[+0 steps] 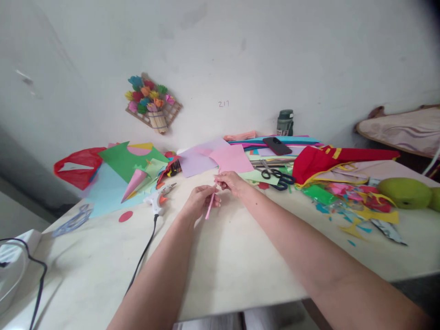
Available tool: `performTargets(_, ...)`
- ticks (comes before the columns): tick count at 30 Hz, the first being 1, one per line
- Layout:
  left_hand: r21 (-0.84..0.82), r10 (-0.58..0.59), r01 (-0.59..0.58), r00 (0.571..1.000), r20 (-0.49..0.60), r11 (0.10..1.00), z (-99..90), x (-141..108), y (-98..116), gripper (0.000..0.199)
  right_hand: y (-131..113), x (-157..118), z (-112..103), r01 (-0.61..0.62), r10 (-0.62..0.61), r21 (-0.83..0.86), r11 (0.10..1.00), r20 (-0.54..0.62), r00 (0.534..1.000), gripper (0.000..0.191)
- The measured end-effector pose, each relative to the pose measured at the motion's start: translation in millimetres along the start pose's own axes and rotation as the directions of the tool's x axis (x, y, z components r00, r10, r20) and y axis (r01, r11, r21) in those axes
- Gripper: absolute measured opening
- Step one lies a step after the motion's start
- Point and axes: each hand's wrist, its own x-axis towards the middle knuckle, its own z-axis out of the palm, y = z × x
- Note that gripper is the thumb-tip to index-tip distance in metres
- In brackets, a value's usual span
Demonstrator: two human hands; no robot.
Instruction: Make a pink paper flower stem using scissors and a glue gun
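A thin pink paper strip (208, 211) is pinched between my two hands above the middle of the table. My left hand (202, 200) grips it with thumb and fingers, and its lower end hangs below. Close by, my right hand (228, 181) closes its fingertips on the strip's upper part. Just beyond the hands lie a pink paper sheet (235, 158) and a lilac sheet (194, 161). To the left of my left hand, a white glue gun (155, 198) rests on the table, its black cord running toward me.
Scissors (280, 176), a dark phone (277, 145) and stacked coloured paper lie at the back right. A green bottle (285, 123) stands behind them. Paper scraps (357, 217) litter the right side. On the left are a pink paper cone (134, 182), a red paper circle (125, 216) and a power strip (20, 252).
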Motion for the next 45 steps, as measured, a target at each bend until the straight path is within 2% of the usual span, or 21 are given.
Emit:
performTargets(6,-0.189,-0.132,0.138,0.990,0.041,0.972,3.2,-3.8,6.6,0.016,-3.1,-1.1,-4.4,0.038,-0.058,0.191,0.981,0.097,0.994,0.020)
performTargets(9,-0.234,-0.153,0.163,0.986,0.058,0.959,2.4,-3.9,5.8,0.013,-1.6,-0.5,-5.8,0.052,-0.086,0.223,0.973,0.144,0.986,0.022)
performTargets(15,-0.199,-0.070,0.084,0.995,0.074,0.976,-0.5,-0.7,1.2,0.013,-2.2,-2.5,-5.2,-0.015,-0.022,0.189,0.982,0.194,0.981,0.034)
performTargets(21,-0.087,0.028,-0.029,0.999,-0.018,0.996,1.2,-1.6,3.4,0.016,2.3,-2.0,-4.4,0.040,-0.048,0.054,0.998,0.147,0.988,0.023)
performTargets(27,0.015,-0.008,0.009,0.998,-0.065,1.000,0.5,-2.0,1.4,0.023,7.0,2.2,-3.9,0.119,-0.118,-0.015,0.993,0.045,0.992,0.021)
performTargets(31,0.046,-0.026,0.029,0.998,-0.064,0.999,0.1,-2.2,1.5,0.023,6.8,1.3,-2.8,0.159,-0.158,-0.070,0.985,0.017,0.987,0.022)
performTargets(37,0.070,0.031,-0.025,0.997,-0.077,0.997,-1.4,-1.3,0.7,0.025,5.9,-1.0,-0.8,0.056,-0.046,-0.162,0.985,0.068,0.997,0.022)
performTargets(45,0.044,0.086,-0.084,0.995,-0.048,0.996,-2.0,0.3,-0.2,0.026,4.2,-1.6,-1.1,0.083,-0.070,-0.101,0.991,0.120,0.990,0.020)
